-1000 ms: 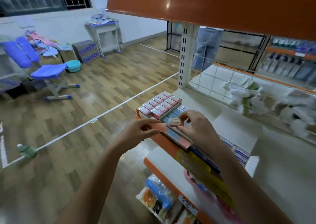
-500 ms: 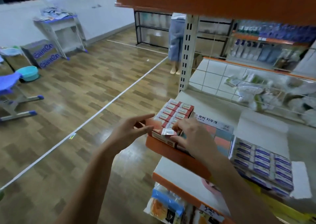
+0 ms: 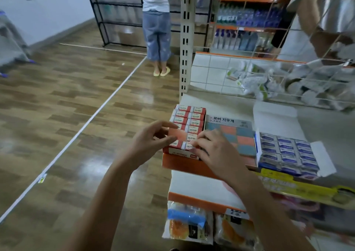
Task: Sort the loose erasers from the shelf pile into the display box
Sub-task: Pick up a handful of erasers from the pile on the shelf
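The red display box (image 3: 173,152) stands at the left end of the orange-edged shelf (image 3: 178,163), with two rows of red-and-white erasers (image 3: 189,116) packed inside. My left hand (image 3: 149,143) pinches the box's orange flap (image 3: 175,134) at its near left side. My right hand (image 3: 213,149) reaches in from the right. Its curled fingertips pinch one eraser (image 3: 188,146) in the front row of the box. My right fingers hide part of that eraser.
Right of the red box lie a closed chequered box (image 3: 234,135) and an open box of blue erasers (image 3: 288,153). Behind are a wire basket (image 3: 288,81) of packets and the shelf upright (image 3: 185,39). A person (image 3: 157,30) stands in the aisle. Snack packs (image 3: 188,224) fill the lower shelf.
My right hand has brought the eraser down from above the box into its front row. My left hand stays on the flap. The view has swung right and closer.
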### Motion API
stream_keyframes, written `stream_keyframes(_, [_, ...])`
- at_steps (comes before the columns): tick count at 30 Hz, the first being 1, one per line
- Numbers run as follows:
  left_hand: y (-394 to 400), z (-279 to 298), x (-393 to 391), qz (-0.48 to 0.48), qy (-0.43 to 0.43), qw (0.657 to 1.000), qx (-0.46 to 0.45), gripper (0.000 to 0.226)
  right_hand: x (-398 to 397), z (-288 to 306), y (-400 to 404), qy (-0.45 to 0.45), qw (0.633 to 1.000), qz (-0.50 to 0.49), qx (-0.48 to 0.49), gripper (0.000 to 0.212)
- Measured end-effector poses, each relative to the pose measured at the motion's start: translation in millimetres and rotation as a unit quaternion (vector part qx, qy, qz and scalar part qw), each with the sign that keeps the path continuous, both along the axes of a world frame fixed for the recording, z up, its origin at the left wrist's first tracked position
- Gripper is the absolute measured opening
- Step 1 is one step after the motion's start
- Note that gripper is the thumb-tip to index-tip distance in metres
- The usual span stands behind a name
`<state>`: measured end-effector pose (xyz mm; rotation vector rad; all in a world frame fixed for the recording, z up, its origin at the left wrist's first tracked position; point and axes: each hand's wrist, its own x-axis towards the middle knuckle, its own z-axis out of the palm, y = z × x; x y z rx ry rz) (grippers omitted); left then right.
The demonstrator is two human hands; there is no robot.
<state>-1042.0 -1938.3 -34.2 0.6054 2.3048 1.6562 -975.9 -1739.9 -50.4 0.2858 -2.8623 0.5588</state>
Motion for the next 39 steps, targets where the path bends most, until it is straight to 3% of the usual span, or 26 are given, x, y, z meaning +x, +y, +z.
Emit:
stream_keyframes(4, [4, 0, 0, -0.042, -0.019, 0.999, 0.016, 0.024, 8, -2, -1, 0.004, 1.000, -0.008, -0.003, 0.031])
stream_keyframes(7, [17, 3, 4, -0.075, 0.017, 0.997, -0.004, 0.029, 17, 3, 12, 0.018, 0.999, -0.038, -0.017, 0.027])
stream_keyframes(11, [50, 9, 13, -0.134, 0.094, 0.984, -0.071, 0.030, 36, 12, 54, 0.055, 0.985, -0.159, -0.045, 0.023])
stream_keyframes(16, [102, 6, 31, -0.179, 0.194, 0.952, -0.156, 0.028, 54, 8, 91, -0.001, 0.952, -0.302, -0.043, 0.028])
stream_keyframes(30, [141, -19, 41, -0.148, 0.249, 0.931, -0.221, 0.027, 64, 1, 94, -0.008, 0.951, -0.294, -0.090, 0.020])
stream_keyframes(39, [145, -22, 47, -0.133, 0.262, 0.932, -0.212, 0.022, 63, -3, 94, -0.001, 0.950, -0.298, -0.096, 0.021])
